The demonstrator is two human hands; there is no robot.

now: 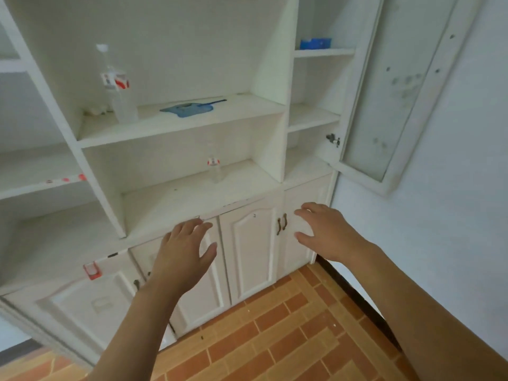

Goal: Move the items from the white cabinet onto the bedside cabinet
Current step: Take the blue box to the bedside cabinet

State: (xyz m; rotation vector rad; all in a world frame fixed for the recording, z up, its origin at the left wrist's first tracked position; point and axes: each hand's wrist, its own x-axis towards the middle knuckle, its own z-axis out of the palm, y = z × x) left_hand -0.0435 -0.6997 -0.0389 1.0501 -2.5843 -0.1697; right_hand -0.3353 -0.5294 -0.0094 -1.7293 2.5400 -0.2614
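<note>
- Both hands hold nothing: our left hand [183, 250] and our right hand [327, 232] are stretched forward with the fingers spread and relaxed, each grip wide open, in front of the lower doors of the white cabinet [178, 127].
- On the upper middle shelf of this cabinet stands a tall clear bottle [118, 86] with a red and white label, at the left side.
- To the right of it, on the same shelf, lies a flat blue item [189, 109].
- One shelf below, a small clear bottle [215, 167] stands upright, above and between our hands.
- In the right column of the cabinet, high up, we see a blue object [315, 43]; it is too blurred to name.
- Beside that column a glass door [390, 89] hangs open.
- Below our arms is the orange tiled floor [275, 339].
</note>
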